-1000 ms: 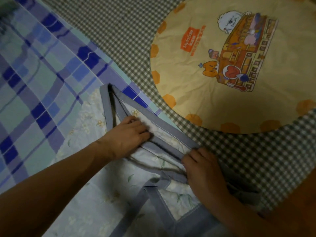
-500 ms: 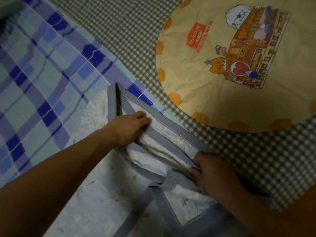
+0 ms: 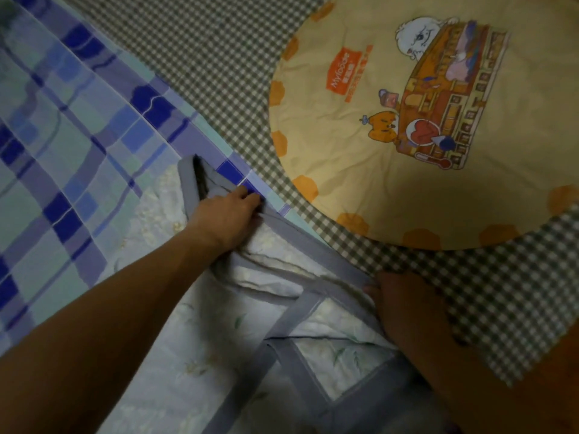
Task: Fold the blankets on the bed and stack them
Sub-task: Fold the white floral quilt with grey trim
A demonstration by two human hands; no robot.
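Folding goes best when the grey edges line up, so both hands should pull the quilt (image 3: 250, 324) flat and tug the trim straight before pressing the fold down. Slow, even pulls will keep the layers from bunching (they look a bit lumpy between the hands now).

The quilt is pale with little leaves and a grey border. It lies on the bed, partly on top of the blue plaid blanket (image 3: 78, 136) and right beside the checked sheet (image 3: 219, 57). A round yellow cushion (image 3: 423, 136) sits near it, not touching.

The left hand (image 3: 225, 219) is at the far corner of the quilt. Its fingers (image 3: 247, 198) curl down onto the grey trim and seem to pinch it. The right hand (image 3: 404, 305) holds the near edge of the same trim, with its fingers tucked under the cloth, so I cannot tell just how they sit. The trim runs tight between the two hands.
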